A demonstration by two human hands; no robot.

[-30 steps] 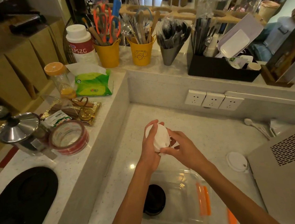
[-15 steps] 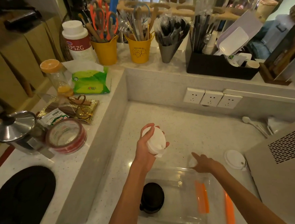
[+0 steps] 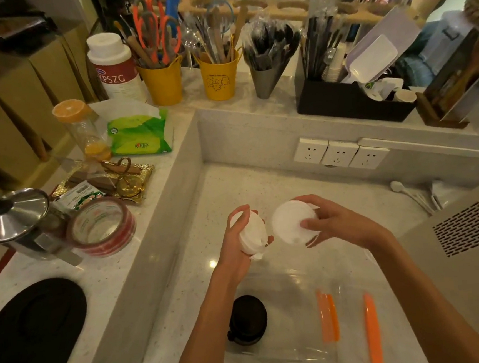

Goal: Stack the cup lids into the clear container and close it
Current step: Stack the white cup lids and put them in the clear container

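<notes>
Lids filled both our hands: our left hand (image 3: 234, 239) gripped a small stack of white lids (image 3: 253, 233), our right hand (image 3: 334, 222) pinched a single white lid (image 3: 289, 223) just beside it, above the clear container (image 3: 297, 321) nearer us.

The stack of lids (image 3: 251, 233) sits left of the single lid (image 3: 289, 222), both above the clear container (image 3: 299, 320).

Café counter: bagged spoons (image 3: 268, 45), straws (image 3: 320, 44).
</notes>
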